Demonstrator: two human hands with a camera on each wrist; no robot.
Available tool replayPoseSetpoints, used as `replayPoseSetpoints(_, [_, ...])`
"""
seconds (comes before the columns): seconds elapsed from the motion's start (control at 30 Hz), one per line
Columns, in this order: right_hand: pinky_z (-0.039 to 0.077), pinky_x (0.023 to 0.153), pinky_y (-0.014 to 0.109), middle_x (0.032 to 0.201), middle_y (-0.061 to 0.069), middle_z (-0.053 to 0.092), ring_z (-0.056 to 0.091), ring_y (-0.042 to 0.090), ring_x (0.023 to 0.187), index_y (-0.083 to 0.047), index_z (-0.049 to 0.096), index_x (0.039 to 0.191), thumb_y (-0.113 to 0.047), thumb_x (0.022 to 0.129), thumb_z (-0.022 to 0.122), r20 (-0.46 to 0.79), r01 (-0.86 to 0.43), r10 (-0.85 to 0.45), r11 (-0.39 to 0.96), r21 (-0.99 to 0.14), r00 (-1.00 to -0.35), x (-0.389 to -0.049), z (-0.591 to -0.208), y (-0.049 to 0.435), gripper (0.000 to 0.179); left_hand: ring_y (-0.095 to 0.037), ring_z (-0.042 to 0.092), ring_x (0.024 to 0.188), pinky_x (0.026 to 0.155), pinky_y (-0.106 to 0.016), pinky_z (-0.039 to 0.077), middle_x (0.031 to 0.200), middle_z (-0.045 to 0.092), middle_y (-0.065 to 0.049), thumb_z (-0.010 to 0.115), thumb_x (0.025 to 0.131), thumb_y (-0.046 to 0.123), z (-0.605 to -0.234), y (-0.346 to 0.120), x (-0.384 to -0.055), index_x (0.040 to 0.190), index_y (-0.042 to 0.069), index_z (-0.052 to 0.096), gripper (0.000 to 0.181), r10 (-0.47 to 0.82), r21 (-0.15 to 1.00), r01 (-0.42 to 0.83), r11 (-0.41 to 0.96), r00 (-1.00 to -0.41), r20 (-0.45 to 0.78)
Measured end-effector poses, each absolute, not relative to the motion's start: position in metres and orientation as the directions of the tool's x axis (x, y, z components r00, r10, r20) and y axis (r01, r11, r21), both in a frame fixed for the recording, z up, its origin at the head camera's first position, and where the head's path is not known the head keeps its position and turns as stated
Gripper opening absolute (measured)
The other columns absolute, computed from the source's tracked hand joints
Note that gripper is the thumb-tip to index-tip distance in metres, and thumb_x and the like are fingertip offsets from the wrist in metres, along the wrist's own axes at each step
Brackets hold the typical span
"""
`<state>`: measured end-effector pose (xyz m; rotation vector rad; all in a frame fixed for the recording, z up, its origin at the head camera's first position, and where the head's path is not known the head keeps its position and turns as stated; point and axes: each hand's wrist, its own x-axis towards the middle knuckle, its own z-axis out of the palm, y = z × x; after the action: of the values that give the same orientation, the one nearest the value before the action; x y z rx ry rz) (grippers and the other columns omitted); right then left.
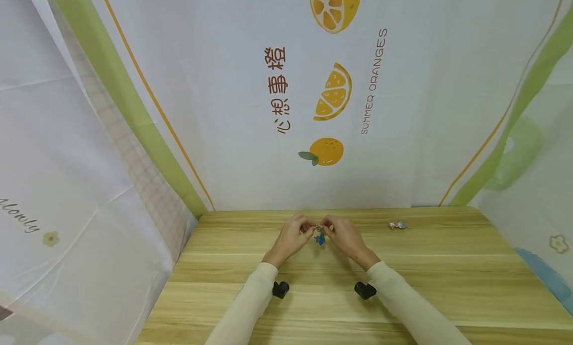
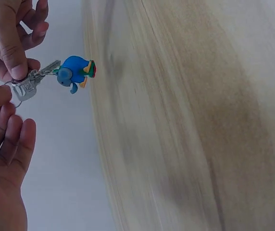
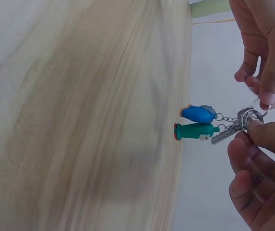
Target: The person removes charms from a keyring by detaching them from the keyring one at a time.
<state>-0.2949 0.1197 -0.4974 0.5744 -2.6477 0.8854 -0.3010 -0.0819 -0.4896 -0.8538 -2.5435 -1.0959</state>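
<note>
Both hands meet above the far part of the table, around a bunch of metal rings with a key. My right hand (image 1: 345,238) pinches the key ring (image 3: 245,118) between thumb and finger. My left hand (image 1: 292,238) pinches a thin wire ring (image 2: 18,104) at the side of the bunch; whether the two rings are linked cannot be told. From the bunch a silver key (image 3: 222,136) sticks out. Two small figure charms, one blue (image 3: 198,114) and one green (image 3: 194,130), hang on short chains. Fingertips hide part of the rings.
On the wooden table (image 1: 438,285), a small multicoloured trinket (image 1: 398,225) lies to the right of the hands. A white cloth printed with oranges (image 1: 327,151) hangs behind the table's far edge. Black wrist cameras (image 1: 365,290) show by the sleeves.
</note>
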Motion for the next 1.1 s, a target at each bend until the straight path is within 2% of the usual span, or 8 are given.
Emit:
replayPoseSetpoints(0.17, [0.06,0.069,0.035,0.103,0.002,0.08,0.073,0.016,0.082,-0.014,0.079,0.105,-0.014,0.099,0.076,0.43,-0.498,-0.304,0.729,-0.47,-0.85,-0.296,-0.498,0.12,0.007,-0.017,0.067,0.092,0.079,-0.025,0.059,0.104,0.07,-0.005,0.069,0.104,0.01,-0.49,-0.082,-0.301,0.107,0.007,0.078,0.009,0.418,0.529,0.615,0.584,-0.787,0.454])
replayPoseSetpoints(0.27, [0.061,0.071,0.036,0.106,0.004,0.081,0.075,0.018,0.085,-0.012,0.08,0.109,-0.012,0.098,0.076,0.436,-0.504,-0.309,0.733,-0.457,-0.845,-0.296,-0.5,0.121,0.011,-0.018,0.069,0.093,0.078,-0.026,0.059,0.102,0.072,-0.005,0.07,0.103,0.01,-0.489,-0.081,-0.3,0.107,0.007,0.077,0.008,0.41,0.516,0.609,0.603,-0.791,0.455])
replayPoseSetpoints(0.4, [0.059,0.067,0.032,0.107,0.005,0.08,0.073,0.017,0.081,-0.011,0.078,0.112,-0.01,0.099,0.076,0.412,-0.482,-0.296,0.73,-0.484,-0.862,-0.297,-0.5,0.122,0.014,-0.017,0.069,0.092,0.075,-0.022,0.058,0.1,0.073,-0.004,0.069,0.103,0.009,-0.489,-0.079,-0.3,0.106,0.007,0.075,0.007,0.404,0.523,0.591,0.614,-0.805,0.435])
replayPoseSetpoints(0.57, [0.055,0.062,0.027,0.102,0.003,0.077,0.068,0.01,0.075,-0.013,0.075,0.108,-0.009,0.098,0.077,0.386,-0.455,-0.274,0.714,-0.532,-0.881,-0.297,-0.499,0.124,0.011,-0.015,0.068,0.091,0.075,-0.021,0.056,0.1,0.073,-0.004,0.068,0.104,0.01,-0.49,-0.078,-0.301,0.107,0.009,0.075,0.007,0.405,0.529,0.586,0.614,-0.809,0.425])
replayPoseSetpoints(0.77, [0.052,0.06,0.022,0.099,0.002,0.077,0.064,0.006,0.07,-0.014,0.074,0.103,-0.007,0.096,0.078,0.417,-0.482,-0.282,0.706,-0.52,-0.864,-0.296,-0.499,0.126,0.011,-0.016,0.068,0.09,0.074,-0.021,0.057,0.101,0.074,-0.004,0.069,0.104,0.009,-0.491,-0.075,-0.3,0.107,0.007,0.075,0.007,0.419,0.522,0.605,0.601,-0.795,0.439])
replayPoseSetpoints(1.1, [0.052,0.061,0.023,0.099,0.002,0.077,0.066,0.009,0.072,-0.014,0.075,0.105,-0.01,0.098,0.077,0.453,-0.502,-0.279,0.703,-0.504,-0.847,-0.295,-0.498,0.126,0.008,-0.014,0.067,0.092,0.077,-0.02,0.057,0.104,0.074,-0.004,0.067,0.106,0.011,-0.491,-0.071,-0.301,0.109,0.008,0.075,0.009,0.42,0.527,0.588,0.613,-0.808,0.413])
